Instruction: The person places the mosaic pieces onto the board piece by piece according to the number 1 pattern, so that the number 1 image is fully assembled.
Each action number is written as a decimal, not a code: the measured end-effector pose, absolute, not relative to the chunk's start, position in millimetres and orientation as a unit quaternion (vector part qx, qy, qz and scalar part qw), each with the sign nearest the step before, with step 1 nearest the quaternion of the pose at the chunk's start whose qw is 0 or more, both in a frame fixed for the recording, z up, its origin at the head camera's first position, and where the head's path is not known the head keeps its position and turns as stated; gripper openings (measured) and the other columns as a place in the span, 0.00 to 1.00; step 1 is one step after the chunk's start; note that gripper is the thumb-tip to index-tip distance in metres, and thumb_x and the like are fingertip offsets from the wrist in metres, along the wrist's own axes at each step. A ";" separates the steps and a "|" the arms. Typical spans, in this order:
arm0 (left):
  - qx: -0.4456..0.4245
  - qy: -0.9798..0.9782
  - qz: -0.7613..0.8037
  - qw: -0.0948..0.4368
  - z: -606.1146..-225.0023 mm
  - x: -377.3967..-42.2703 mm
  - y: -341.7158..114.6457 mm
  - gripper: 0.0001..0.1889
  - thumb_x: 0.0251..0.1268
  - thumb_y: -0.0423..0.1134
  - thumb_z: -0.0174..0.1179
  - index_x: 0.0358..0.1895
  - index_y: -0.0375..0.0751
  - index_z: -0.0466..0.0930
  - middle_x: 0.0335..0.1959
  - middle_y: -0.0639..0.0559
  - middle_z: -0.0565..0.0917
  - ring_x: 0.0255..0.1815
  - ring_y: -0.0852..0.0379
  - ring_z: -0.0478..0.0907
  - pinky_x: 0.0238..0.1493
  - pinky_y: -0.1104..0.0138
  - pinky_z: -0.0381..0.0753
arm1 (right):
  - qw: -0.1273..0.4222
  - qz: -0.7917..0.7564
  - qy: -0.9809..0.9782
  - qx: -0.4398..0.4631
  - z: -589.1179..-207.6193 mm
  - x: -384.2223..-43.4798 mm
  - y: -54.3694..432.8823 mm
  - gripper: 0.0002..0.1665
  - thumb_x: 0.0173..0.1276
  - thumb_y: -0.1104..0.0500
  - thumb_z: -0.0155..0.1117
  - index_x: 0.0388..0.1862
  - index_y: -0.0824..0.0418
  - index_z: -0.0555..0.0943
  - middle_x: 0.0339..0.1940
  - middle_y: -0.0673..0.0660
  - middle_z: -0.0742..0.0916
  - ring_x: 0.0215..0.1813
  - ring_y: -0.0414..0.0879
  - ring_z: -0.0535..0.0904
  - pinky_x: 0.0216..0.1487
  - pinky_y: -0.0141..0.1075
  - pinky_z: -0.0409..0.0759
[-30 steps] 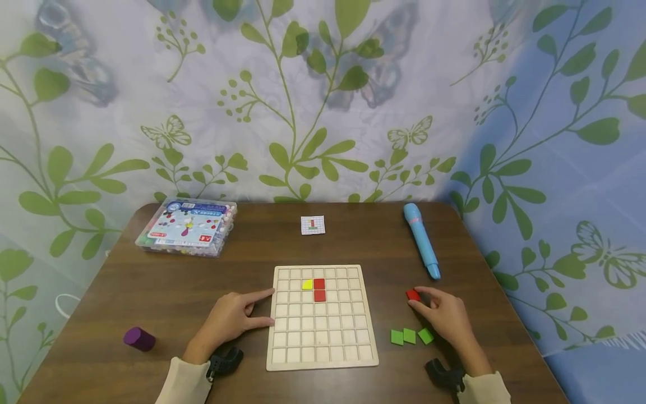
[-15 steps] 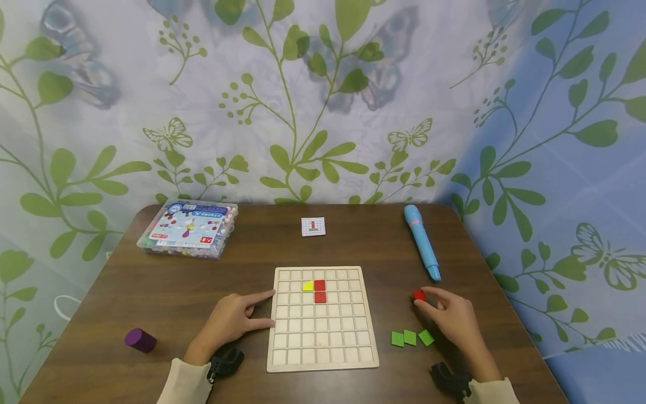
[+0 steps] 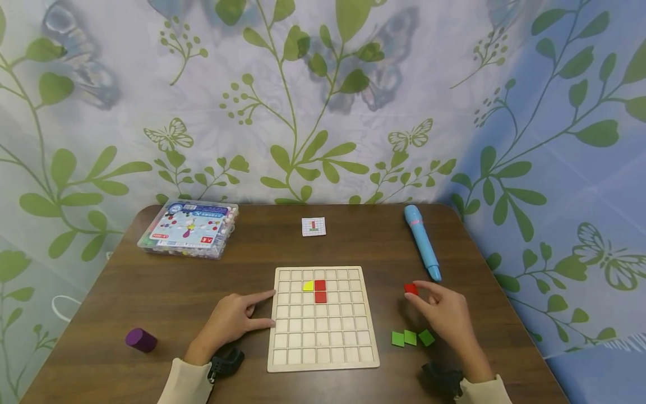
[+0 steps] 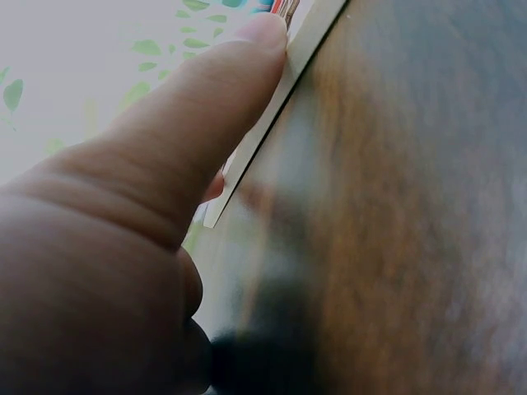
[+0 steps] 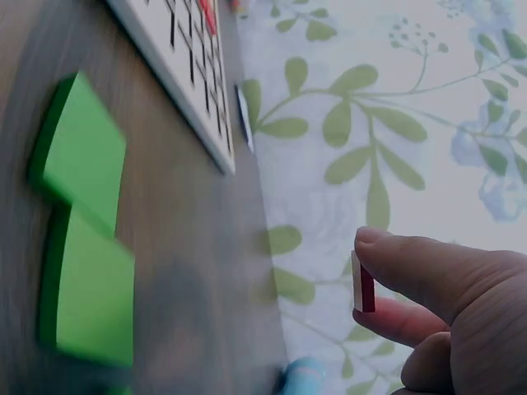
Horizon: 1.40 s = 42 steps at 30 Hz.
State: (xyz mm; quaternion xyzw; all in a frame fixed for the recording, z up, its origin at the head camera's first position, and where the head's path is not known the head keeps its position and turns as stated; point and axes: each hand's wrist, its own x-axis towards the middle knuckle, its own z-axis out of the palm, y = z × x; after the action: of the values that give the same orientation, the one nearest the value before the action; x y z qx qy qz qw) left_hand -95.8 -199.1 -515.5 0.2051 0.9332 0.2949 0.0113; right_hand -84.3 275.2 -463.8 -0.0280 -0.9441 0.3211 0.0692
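Note:
In the head view my right hand (image 3: 444,311) pinches a red square tile (image 3: 411,288) between thumb and index finger, to the right of the wooden grid board (image 3: 330,339). The right wrist view shows this tile (image 5: 363,284) edge-on, above the table. My left hand (image 3: 233,318) touches the board's left edge with thumb and index finger spread and fairly straight. Two red tiles (image 3: 320,292), one above the other, lie in the board's upper cells, with a yellow piece with one rounded corner (image 3: 308,286) left of the upper one. Below the right hand lie three green square tiles (image 3: 410,337).
A small card with a coloured grid pattern (image 3: 313,226) lies behind the board. At the back left is a clear plastic box (image 3: 189,229) of small parts. A blue microphone-shaped object (image 3: 423,241) lies back right, and a purple cylinder (image 3: 141,340) lies left of the left hand.
My right hand, pinching the red tile, shifted slightly right, then came back left and a little farther from me. The left hand and the board have stayed put.

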 end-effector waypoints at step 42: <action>0.203 0.934 0.293 0.013 -515.0 -96.9 -199.3 0.37 0.51 0.67 0.72 0.67 0.63 0.81 0.12 0.68 0.56 0.16 0.70 0.48 0.22 0.72 0.51 | 0.066 0.359 -0.927 0.089 -472.5 -83.5 132.1 0.19 0.59 0.49 0.81 0.48 0.54 0.91 0.11 0.41 0.63 0.17 0.34 0.53 0.19 0.31 0.54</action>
State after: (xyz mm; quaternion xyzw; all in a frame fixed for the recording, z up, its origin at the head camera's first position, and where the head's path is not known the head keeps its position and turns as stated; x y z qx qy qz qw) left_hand -96.9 -199.3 -515.0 0.2026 0.9344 0.2926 0.0127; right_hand -83.5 132.1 -472.5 0.0894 -0.9269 0.3586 0.0658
